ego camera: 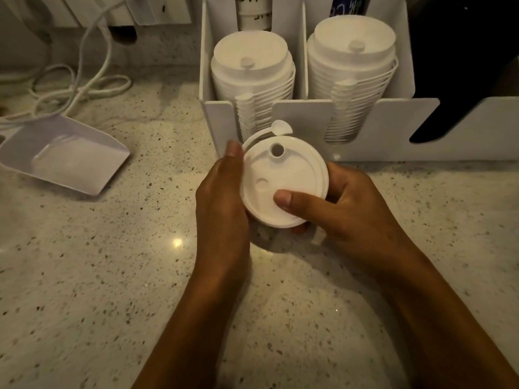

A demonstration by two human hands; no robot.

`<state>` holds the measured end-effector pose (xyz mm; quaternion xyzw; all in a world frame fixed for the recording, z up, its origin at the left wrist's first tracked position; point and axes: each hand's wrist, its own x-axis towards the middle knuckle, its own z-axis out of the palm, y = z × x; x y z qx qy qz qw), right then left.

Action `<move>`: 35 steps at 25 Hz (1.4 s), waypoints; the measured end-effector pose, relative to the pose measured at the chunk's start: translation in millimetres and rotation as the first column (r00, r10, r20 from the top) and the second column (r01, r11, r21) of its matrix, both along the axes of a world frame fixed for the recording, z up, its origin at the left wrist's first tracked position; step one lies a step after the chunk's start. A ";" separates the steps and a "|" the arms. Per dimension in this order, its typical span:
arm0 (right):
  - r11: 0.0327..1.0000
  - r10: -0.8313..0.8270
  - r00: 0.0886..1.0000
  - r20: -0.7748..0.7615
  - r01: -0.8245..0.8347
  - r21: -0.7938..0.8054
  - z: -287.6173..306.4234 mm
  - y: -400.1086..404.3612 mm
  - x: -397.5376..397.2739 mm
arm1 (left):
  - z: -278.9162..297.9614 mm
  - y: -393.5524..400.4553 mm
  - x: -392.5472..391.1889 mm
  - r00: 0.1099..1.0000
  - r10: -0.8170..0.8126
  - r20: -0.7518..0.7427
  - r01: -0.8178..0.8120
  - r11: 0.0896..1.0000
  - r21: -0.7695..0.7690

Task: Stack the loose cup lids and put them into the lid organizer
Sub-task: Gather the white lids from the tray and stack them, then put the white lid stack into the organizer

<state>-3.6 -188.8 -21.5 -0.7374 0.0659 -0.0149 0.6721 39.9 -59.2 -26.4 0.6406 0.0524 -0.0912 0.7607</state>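
A white round cup lid (292, 175) with a drink hole and a plug tab is held between both hands just above the speckled counter, in front of the lid organizer. My left hand (222, 197) cups its left edge. My right hand (345, 203) grips its right edge, thumb pressed on top. Whether more lids sit under it is hidden. The white lid organizer (300, 119) stands behind, with one tall stack of lids (251, 80) in its left slot and another stack (355, 66) in the middle slot.
A white plastic scoop (61, 155) lies on the counter at the left. White cables (81, 82) coil behind it by the wall. A dark object (463, 66) fills the organizer's right slot. Speckled stone counter (112, 276) spreads in front.
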 end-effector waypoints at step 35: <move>0.975 -0.162 0.968 0.190 0.186 -0.120 1.5 -13.4 0.9 | 2.6 17.6 14.5 0.972 -0.222 -0.077 0.202 0.957 -0.210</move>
